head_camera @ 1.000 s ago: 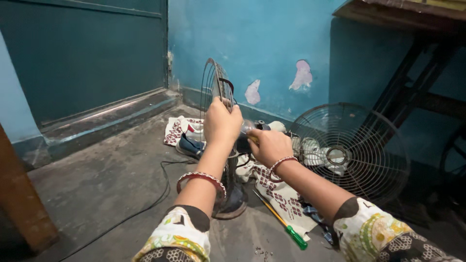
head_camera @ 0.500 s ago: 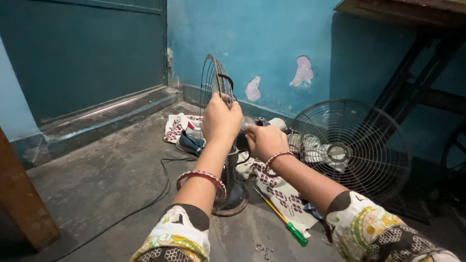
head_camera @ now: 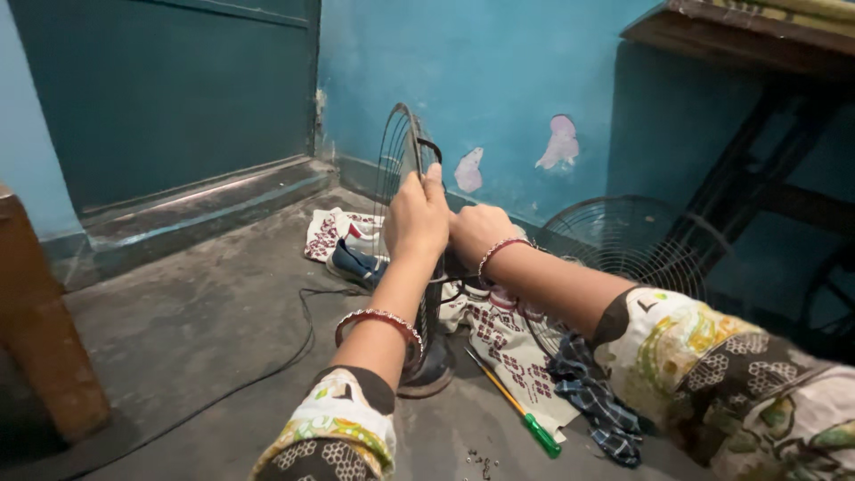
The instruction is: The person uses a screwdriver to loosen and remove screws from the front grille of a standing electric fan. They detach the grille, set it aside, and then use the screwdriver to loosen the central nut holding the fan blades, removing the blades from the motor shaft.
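A table fan stands on the floor on its round base [head_camera: 434, 374], seen edge-on, with its rear wire guard [head_camera: 397, 160] upright. My left hand [head_camera: 417, 223] grips the guard near the motor. Close beside it, my right hand [head_camera: 476, 233] is closed at the fan's centre behind the guard; what it holds is hidden. A second, loose wire fan guard [head_camera: 623, 245] leans against the blue wall to the right.
A green-handled screwdriver [head_camera: 521, 410] lies on a patterned cloth [head_camera: 508, 352] by the fan base. A dark checked cloth [head_camera: 592, 405] lies nearby. A black cord [head_camera: 267, 370] runs across the floor. Small screws [head_camera: 481, 460] lie near me. A wooden leg [head_camera: 44, 347] stands left.
The view has drawn closer to the fan. Both hands have stayed on the fan, the right hand shifting slightly toward the left hand at the fan's centre.
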